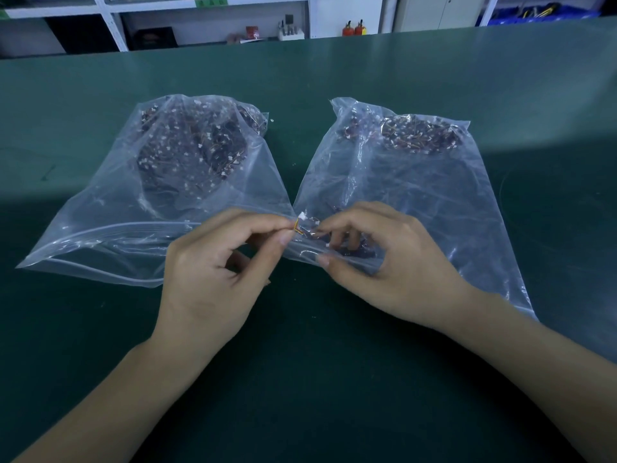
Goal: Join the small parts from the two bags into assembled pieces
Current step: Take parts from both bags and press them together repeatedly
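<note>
I hold my left hand [213,272] and my right hand [384,262] together between the mouths of the two bags, so that parts from either one are within short reach. My left hand pinches a small wired connector [299,223] between thumb and forefinger: a white plug end with short orange and yellow leads, raised just above the counter [300,379] where I can see the mating face. My right hand is curled, its forefinger and thumb closing on the opposite side of the same part; I cannot tell whether it holds a second piece, since the plastic film blurs that spot. The remaining fingers of my right hand rest on the open edge of the right-hand bag [400,195], which keeps the mouth flat and accessible. The left-hand bag [160,208] lies just beyond my left hand, its zip strip toward me. Both bags carry their stock of dark wired parts with white plugs heaped at the ends farthest from my hands. I judge the step in hand to be aligning one pair for joining.
</note>
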A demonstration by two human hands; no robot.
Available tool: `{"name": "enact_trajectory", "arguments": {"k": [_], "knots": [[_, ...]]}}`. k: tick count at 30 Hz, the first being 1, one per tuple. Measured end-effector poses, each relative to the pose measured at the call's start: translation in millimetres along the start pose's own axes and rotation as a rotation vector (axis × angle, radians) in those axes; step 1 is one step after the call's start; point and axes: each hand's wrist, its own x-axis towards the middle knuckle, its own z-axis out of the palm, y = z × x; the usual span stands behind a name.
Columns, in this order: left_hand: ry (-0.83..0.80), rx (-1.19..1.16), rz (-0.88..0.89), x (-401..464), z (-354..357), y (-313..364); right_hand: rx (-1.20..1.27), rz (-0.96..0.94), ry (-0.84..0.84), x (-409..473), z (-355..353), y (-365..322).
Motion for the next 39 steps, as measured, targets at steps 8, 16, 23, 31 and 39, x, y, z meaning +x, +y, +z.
{"name": "enact_trajectory", "arguments": {"k": [8,16,23,31,39], "knots": [[-0.009,0.072,0.095,0.2,-1.9,-5.2,-0.186,-0.006,-0.015,2.1,-5.3,4.2],[-0.070,0.200,0.302,0.7,0.8,-11.1,-0.107,-0.006,0.153,2.1,-7.4,4.7],[-0.060,0.677,0.482,11.2,8.6,-11.5,-0.096,-0.035,0.180,1.9,-4.2,5.8],[-0.224,0.581,0.360,5.4,12.9,-5.9,-0.089,-0.006,0.114,0.6,-2.7,5.0],[-0.356,0.565,0.111,16.2,-24.3,-15.1,-0.088,0.004,0.126,0.2,-1.8,2.7]]}}
